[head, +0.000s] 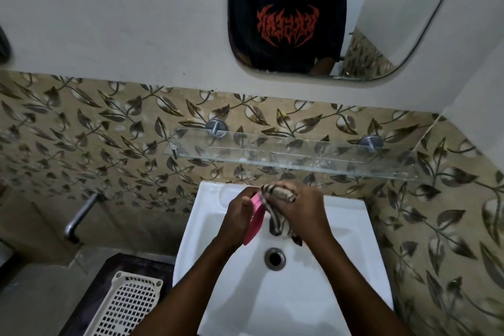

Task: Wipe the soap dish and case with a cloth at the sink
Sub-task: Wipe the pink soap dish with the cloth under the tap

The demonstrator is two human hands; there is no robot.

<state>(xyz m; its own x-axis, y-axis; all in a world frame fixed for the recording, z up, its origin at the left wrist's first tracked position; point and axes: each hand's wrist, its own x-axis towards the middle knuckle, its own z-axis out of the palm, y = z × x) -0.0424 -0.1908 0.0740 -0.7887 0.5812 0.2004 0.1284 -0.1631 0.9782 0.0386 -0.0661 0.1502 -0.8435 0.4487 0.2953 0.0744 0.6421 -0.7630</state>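
Over the white sink (313,294), my left hand (240,215) grips a pink plastic soap dish (255,222), held on edge so that only its rim and side show. My right hand (302,207) clutches a brown-and-cream striped cloth (281,194) and presses it against the top of the pink dish. A tail of the cloth hangs down in front of the tap. The two hands touch above the basin's back part. I cannot tell whether the pink piece is the dish or its case.
The drain (275,258) lies below the hands. The sink's tap (274,226) is mostly hidden behind the cloth. A glass shelf (286,153) juts from the leaf-patterned tiles above the sink. A wall tap (79,218) and a white perforated basket (125,305) are at the left.
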